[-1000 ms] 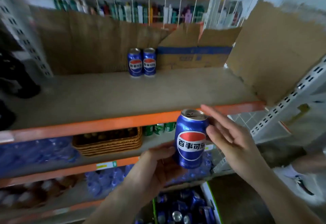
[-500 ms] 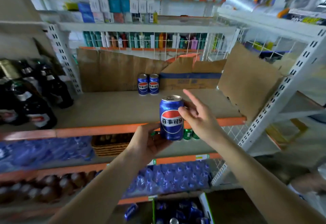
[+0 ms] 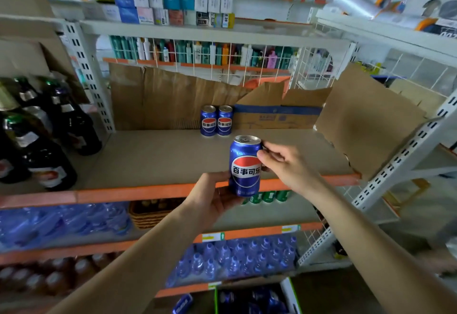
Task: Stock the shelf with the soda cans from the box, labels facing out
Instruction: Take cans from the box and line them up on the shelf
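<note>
Blue upright can (image 3: 244, 165), red-white label outward, gripped by left hand (image 3: 212, 197) and right hand (image 3: 286, 165).

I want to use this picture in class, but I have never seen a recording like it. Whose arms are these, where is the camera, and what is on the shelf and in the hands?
No machine here: a person wears a camera on the head, so you look forward and down along their own bare arms. The left hand holds a blue can from below, while the right hand pinches it near the top; its label faces the camera. Ahead is a shelf with two more cans at the back, labels outward, beside a cardboard box. Dark bottles stand at the left.
</note>
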